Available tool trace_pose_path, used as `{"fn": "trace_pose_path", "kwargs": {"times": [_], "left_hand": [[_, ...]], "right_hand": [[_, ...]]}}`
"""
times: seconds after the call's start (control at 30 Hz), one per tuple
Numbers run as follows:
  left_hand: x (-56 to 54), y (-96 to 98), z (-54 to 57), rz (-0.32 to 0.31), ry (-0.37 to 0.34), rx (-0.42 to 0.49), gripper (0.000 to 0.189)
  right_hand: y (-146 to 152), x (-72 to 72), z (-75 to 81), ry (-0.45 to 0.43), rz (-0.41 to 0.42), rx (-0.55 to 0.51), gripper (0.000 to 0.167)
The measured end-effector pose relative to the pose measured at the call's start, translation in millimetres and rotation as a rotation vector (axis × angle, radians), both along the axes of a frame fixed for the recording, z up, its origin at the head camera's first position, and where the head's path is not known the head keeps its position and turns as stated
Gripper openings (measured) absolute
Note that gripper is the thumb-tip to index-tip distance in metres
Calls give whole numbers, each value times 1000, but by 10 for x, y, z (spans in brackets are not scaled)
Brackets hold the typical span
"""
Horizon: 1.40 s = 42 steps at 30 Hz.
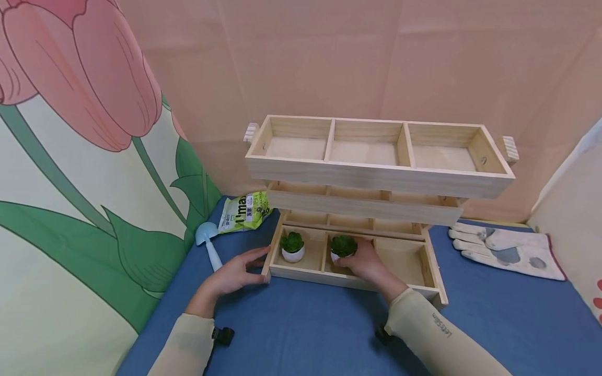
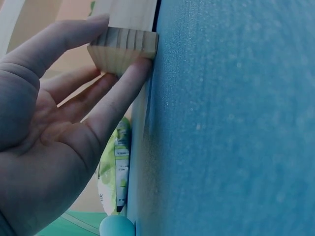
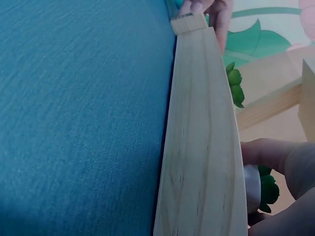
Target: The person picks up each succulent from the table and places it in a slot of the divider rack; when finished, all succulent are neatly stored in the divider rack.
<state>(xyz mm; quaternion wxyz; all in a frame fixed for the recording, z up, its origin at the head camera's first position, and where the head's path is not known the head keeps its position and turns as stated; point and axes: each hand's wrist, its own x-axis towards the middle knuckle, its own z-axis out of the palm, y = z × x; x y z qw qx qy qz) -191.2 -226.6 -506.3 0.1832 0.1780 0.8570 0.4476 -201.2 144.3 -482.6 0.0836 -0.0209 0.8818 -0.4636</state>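
A small succulent in a white pot (image 1: 344, 246) is in the middle compartment of the lowest tier of a wooden tiered planter stand (image 1: 301, 275). My right hand (image 1: 368, 261) holds this pot between thumb and fingers, its lower part hidden behind the front board in the right wrist view. A second potted succulent (image 1: 292, 247) stands upright in the left compartment. At the stand's front left corner, my left hand (image 1: 235, 271) grips the protruding end of the wooden base (image 2: 125, 46), with thumb and fingers on opposite sides of it.
Upper tiers of three compartments, the highest one (image 1: 376, 175) largest in view, rise behind the hands. Left of the stand lie a green and white bag (image 1: 244, 211) and a light blue scoop (image 1: 210, 243). White and grey gloves (image 1: 510, 248) lie at the right on the blue tablecloth (image 1: 301, 334).
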Motion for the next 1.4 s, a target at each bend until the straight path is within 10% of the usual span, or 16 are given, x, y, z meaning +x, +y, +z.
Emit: {"fn": "trace_pose_path", "kwargs": {"times": [1.4], "left_hand": [[15, 23, 15, 17, -20, 28, 85]], "right_hand": [[-18, 55, 86, -65, -9, 102, 97]]}}
